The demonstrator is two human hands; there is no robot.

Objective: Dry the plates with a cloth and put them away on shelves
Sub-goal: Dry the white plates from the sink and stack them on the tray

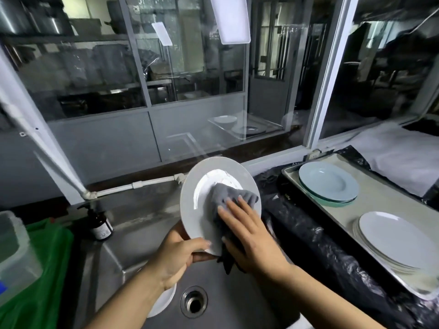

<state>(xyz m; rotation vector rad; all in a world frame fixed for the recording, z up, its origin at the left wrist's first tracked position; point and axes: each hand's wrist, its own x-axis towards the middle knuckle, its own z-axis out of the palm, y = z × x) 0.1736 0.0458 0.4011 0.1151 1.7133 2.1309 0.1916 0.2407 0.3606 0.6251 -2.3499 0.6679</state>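
Note:
Over the steel sink I hold a white plate (pixel 202 186) tilted up on its edge. My left hand (pixel 178 255) grips its lower rim, thumb across the front. My right hand (pixel 247 231) presses a grey cloth (pixel 228 195) flat against the plate's face with straight fingers; the cloth's tail hangs below the rim. Another white plate (pixel 164 302) lies in the sink basin, mostly hidden under my left forearm.
A metal tray (pixel 380 200) on the right counter carries a stack of pale blue deep plates (pixel 329 181) and a stack of white plates (pixel 394 241). Black plastic sheeting (pixel 308 233) covers the counter. A brown pump bottle (pixel 101 224) and green cloth (pixel 47 269) sit left. The sink drain (pixel 193 302) is below.

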